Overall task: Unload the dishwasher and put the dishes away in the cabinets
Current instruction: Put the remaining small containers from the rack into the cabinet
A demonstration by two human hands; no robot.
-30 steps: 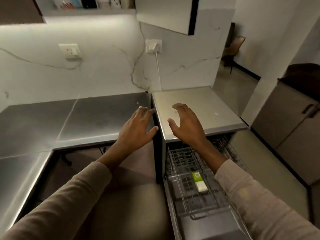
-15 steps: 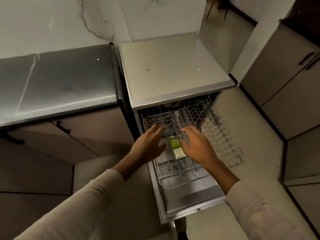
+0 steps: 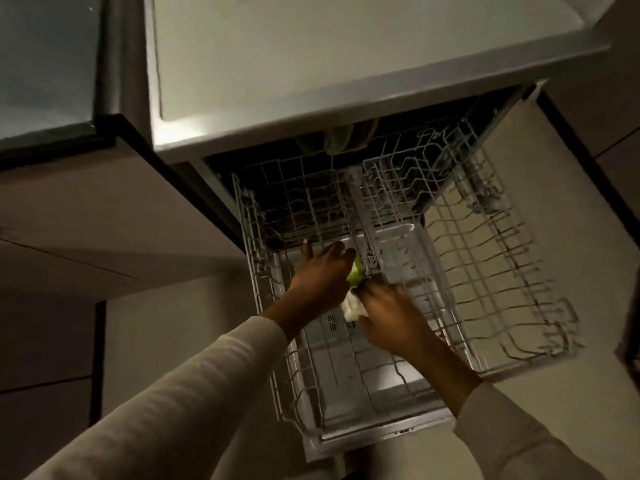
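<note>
The dishwasher (image 3: 346,64) stands open with its white wire rack (image 3: 491,271) pulled out over the lowered door (image 3: 360,439). A small green and white item (image 3: 354,292) lies in the rack's middle. My left hand (image 3: 320,280) reaches in from the left, fingers spread and touching the item's green end. My right hand (image 3: 393,318) comes from the right and covers the white end; its grip is blurred. Green dishes (image 3: 332,140) show dimly at the back, under the dishwasher's top edge.
A steel counter (image 3: 45,64) adjoins the dishwasher on the left, with beige cabinet fronts (image 3: 86,220) below it. More cabinet fronts (image 3: 620,140) stand at the right edge. Bare floor (image 3: 571,393) lies right of the rack.
My view has tilted down and moved closer to the rack. Both hands dropped from above the dishwasher's top into the rack and closed in on the green and white item.
</note>
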